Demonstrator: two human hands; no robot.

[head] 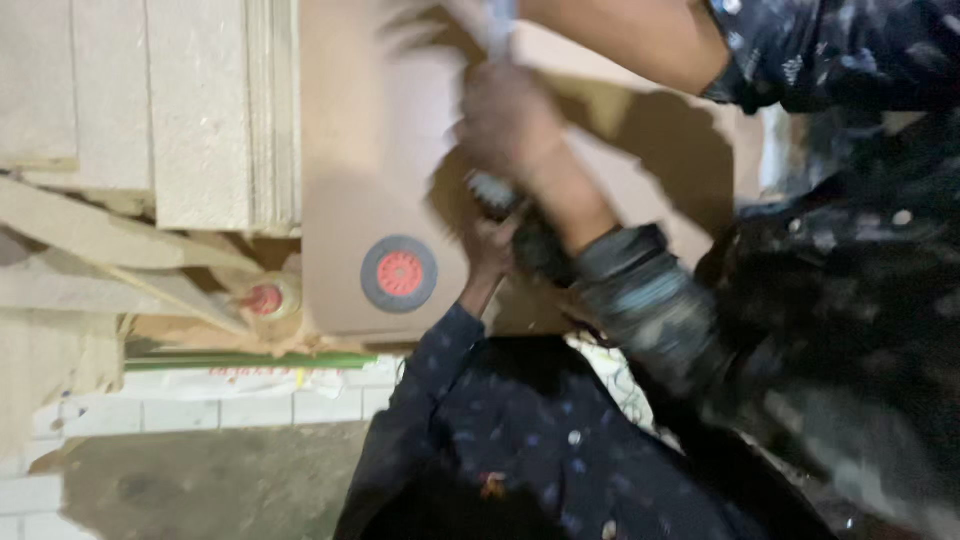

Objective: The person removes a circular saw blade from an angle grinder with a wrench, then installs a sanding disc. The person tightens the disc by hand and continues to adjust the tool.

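The view is blurred by motion. My right hand (505, 125) is over a brown board (350, 150), its bare forearm running back to a rolled grey cuff (640, 290). Its fingers are smeared, so its grip is unclear. Just below it, my left hand (488, 250) comes out of a dark dotted sleeve (430, 380) and is closed on a dark tool (525, 235) with a metal end. A round grey disc with a red centre (399, 273) lies on the board, left of both hands.
Another bare forearm (620, 40) in a dark patterned sleeve crosses the top, near a pale blurred object (497, 20). Pale boards (200, 110) are stacked on the left. A second red-centred disc (265, 298) lies by wooden strips. A green rod (250, 360) and white tiles (200, 410) are below.
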